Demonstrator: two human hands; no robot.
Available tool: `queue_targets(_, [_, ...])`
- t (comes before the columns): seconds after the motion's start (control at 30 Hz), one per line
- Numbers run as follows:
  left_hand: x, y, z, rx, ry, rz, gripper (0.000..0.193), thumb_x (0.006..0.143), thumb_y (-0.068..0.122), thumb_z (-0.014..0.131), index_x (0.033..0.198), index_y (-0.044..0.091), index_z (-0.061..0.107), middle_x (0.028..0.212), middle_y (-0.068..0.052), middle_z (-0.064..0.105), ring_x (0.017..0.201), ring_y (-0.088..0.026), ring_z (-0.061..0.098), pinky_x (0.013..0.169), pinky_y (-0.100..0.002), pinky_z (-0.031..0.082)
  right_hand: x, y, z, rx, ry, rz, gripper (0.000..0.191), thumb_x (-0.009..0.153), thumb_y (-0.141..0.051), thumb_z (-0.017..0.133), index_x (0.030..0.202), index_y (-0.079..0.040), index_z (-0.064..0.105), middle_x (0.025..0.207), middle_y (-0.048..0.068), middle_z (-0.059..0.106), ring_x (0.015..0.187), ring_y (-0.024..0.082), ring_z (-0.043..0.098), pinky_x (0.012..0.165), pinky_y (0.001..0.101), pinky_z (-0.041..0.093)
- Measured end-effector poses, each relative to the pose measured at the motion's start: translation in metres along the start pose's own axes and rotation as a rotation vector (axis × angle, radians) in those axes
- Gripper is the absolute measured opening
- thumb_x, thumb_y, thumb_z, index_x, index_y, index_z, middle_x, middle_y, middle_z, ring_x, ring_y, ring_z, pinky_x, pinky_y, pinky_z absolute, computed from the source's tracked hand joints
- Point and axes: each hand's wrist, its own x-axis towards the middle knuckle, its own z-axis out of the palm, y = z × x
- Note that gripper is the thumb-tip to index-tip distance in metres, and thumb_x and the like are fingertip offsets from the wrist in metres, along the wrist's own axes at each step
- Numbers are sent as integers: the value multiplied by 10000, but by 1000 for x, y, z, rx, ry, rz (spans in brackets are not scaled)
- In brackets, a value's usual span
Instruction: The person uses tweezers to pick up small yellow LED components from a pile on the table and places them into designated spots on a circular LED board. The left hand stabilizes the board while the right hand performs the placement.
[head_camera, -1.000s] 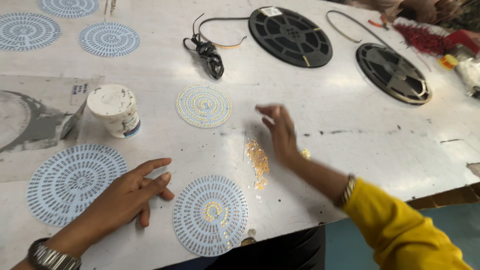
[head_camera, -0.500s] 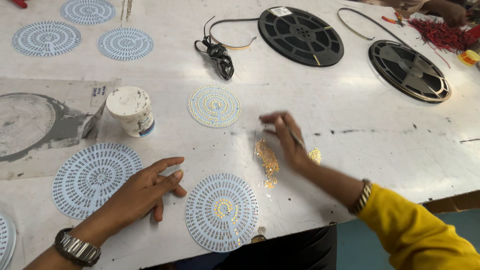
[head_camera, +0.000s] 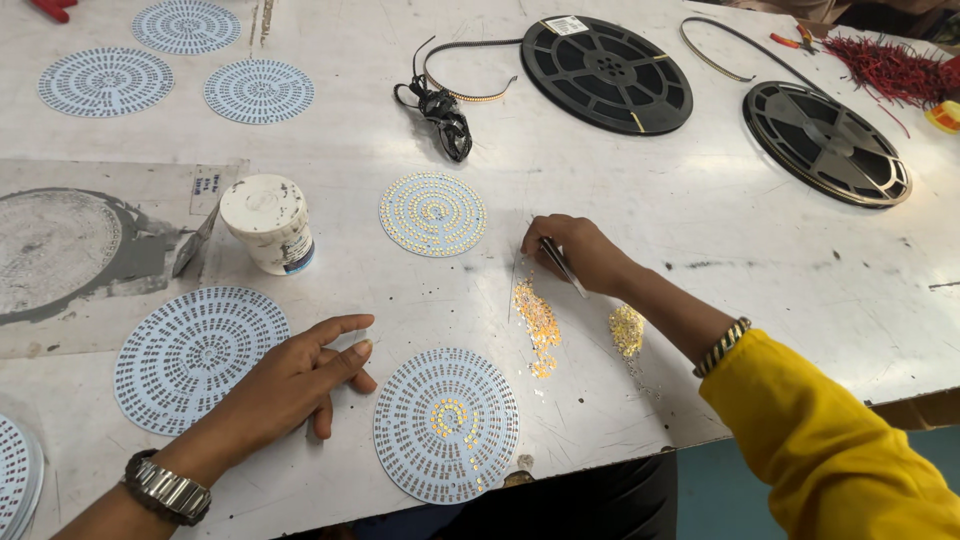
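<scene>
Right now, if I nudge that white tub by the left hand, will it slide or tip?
The tub looks squat with a flat lid on, so it would probably slide rather than tip. Its round wall could roll if knocked over. The table looks smooth, so little drag.

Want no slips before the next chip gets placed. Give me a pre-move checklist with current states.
1. Tweezers gripped in right hand: ok.
2. Tweezer tip over the loose yellow chips: ok.
3. A chip caught in the tip: cannot tell.
4. Left hand steadying the part-filled round board: not ok; it rests beside it, apart.
5. Board flat on the table: ok.
6. White jar clear of the hands: ok.
</scene>
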Motion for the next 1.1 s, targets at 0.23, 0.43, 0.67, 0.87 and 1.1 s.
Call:
queue_targets(0.23, [3,-2,-1,-30,-6,-27,709,875,571,587,1477,206,504,867,-112,806,394,-144,568,427,-286,465,16,-3,-6,-96,-99,-135,77,877,-19,685,905,-65,629,889,55,712,841,215,663,728,359,528])
queue_targets(0.43, [6,-2,0,-28,-3,-31,717,878,572,582,1496,220,497,865,-105,813,400,-139,572,428,-282,468,12,0,4,-312,-50,-324,114,868,5,626,936,-70,574,954,96,620,993,305,594,838,399,509])
queue_targets(0.67, [5,-2,2,-19,20,-45,685,882,576,576,1457,210,506,856,-106,806,400,-141,571,424,-283,469,11,2,-2,-147,-21,-182,134,811,19,617,884,-57,534,1039,78,707,978,276,650,825,358,528])
queue_targets(0.87, [8,-3,2,-10,17,-17,704,870,586,589,1453,197,520,827,-112,812,378,-145,570,414,-278,443,-6,8,-1,134,51,-82,173,814,108,571,856,-35,483,1084,121,721,958,173,649,783,283,527])
queue_targets(1.1, [10,-3,1,11,20,-46,693,875,585,585,1454,210,518,826,-91,816,378,-141,578,391,-263,379,-7,5,2,-88,17,-188,247,702,86,659,865,-47,530,1147,107,737,1067,285,636,881,342,528])
